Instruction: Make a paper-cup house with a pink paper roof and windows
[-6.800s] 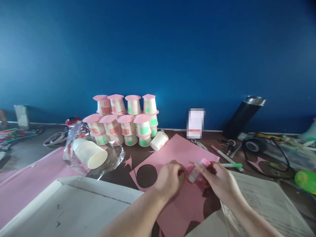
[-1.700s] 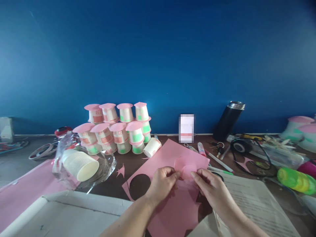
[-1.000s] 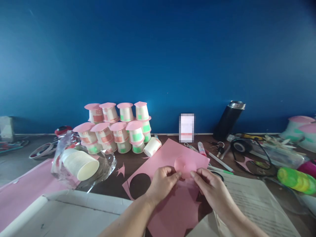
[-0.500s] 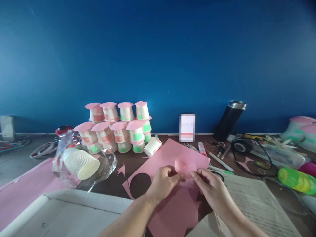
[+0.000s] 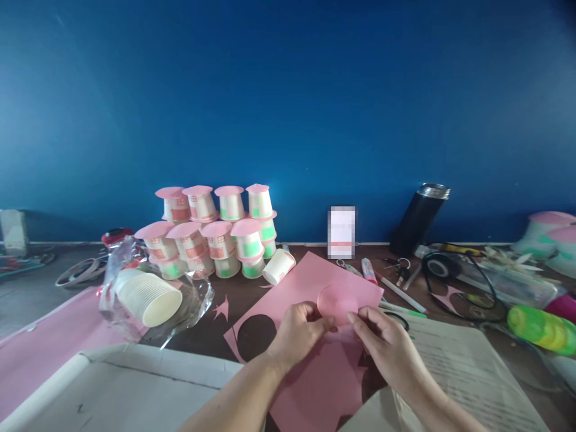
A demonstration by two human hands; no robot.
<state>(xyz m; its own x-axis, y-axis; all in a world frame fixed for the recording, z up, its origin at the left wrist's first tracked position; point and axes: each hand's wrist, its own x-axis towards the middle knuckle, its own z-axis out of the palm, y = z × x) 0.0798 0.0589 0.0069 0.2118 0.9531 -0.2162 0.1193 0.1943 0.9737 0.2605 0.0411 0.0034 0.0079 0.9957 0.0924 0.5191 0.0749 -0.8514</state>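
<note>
My left hand (image 5: 299, 331) and my right hand (image 5: 386, 343) both pinch the lower edge of a small pink paper disc (image 5: 338, 301), curled into a shallow cone, and hold it up in front of me. Under them lies a pink paper sheet (image 5: 315, 372) with a round hole (image 5: 256, 329) cut out of it. A glue stick (image 5: 368, 271) lies on the table behind the sheet, beside pens (image 5: 398, 294).
Stacked paper-cup houses with pink roofs (image 5: 216, 231) stand at the back, a loose cup (image 5: 279, 266) on its side. A plastic sleeve of plain cups (image 5: 144, 295) lies left. White cardboard box (image 5: 117, 384) near left, printed paper (image 5: 468, 372) right, black flask (image 5: 418, 219), cable (image 5: 459, 282), green bottle (image 5: 542, 329).
6.8 s ago my right hand held the glue stick against the pink piece; the stick now lies on the table. Over the last second both hands keep pinching the disc, barely moving.
</note>
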